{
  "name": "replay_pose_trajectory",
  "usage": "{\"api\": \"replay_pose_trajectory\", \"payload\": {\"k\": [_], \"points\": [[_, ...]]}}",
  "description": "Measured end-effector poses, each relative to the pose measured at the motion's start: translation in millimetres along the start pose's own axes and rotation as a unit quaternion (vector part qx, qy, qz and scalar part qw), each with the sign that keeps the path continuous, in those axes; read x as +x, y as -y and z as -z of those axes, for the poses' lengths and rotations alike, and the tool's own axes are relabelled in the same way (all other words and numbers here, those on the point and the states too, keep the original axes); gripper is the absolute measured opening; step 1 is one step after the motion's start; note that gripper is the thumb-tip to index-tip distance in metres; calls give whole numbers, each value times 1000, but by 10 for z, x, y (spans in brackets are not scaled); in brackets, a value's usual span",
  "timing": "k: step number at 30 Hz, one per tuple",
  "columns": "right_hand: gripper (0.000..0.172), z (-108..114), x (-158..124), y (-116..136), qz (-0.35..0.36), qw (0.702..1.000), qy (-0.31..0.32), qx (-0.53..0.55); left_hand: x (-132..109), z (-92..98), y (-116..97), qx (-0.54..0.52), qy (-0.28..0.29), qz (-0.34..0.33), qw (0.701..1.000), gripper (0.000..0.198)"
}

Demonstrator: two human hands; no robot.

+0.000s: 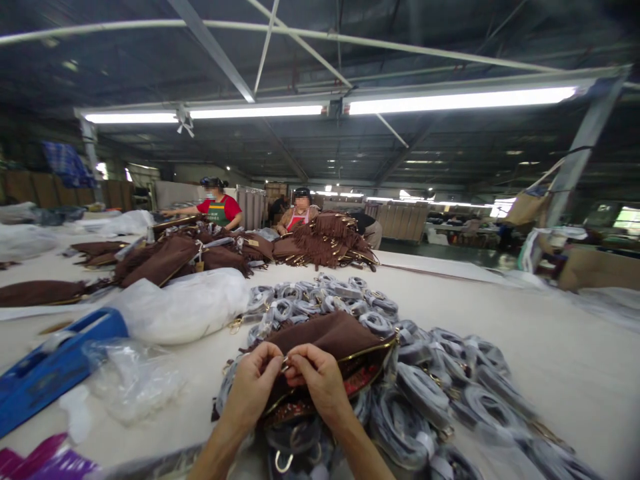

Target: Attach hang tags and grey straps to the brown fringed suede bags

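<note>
A dark brown fringed bag [325, 333] lies in front of me with its gold zipper open, and a reddish patterned lining shows inside. My left hand [253, 387] and my right hand [317, 383] meet over the bag's left part. Both are closed, thumbs against forefingers, in a pinch at one spot. A tiny bit of something light or shiny shows between the fingertips; I cannot make out what it is. Coiled straps [420, 393] in clear wrapping lie under and around the bag, with gold-coloured hooks on some.
A blue tape dispenser [60, 367] and crumpled clear plastic [135, 380] lie at left. Behind them sits a white plastic bag [180, 307]. Brown bags [160, 260] are heaped farther back, with another fringed pile [330, 237] beside them. Two people [220, 210] work across the table.
</note>
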State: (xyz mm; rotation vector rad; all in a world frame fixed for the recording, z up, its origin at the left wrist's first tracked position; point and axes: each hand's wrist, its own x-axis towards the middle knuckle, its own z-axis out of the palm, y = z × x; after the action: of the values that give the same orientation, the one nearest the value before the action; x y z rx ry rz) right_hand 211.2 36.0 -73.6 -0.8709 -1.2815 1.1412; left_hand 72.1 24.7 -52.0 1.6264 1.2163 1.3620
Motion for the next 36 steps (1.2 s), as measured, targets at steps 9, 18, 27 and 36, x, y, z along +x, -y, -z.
{"api": "replay_pose_trajectory", "payload": {"k": [9, 18, 27, 36], "points": [[28, 28, -5, -25, 17, 998, 30, -47, -1, 3, -22, 56, 30, -8, 998, 23], [22, 19, -66, 16, 123, 965, 23, -231, -17, -65, 71, 106, -3, -33, 994, 18], [22, -13, -44, 36, 106, 969, 12, -221, -6, -6, 44, 122, 7, -46, 992, 19], [31, 362, -132, 699, 52, 992, -13, -116, 100, 759, 363, 415, 111, 10, 903, 41]]}}
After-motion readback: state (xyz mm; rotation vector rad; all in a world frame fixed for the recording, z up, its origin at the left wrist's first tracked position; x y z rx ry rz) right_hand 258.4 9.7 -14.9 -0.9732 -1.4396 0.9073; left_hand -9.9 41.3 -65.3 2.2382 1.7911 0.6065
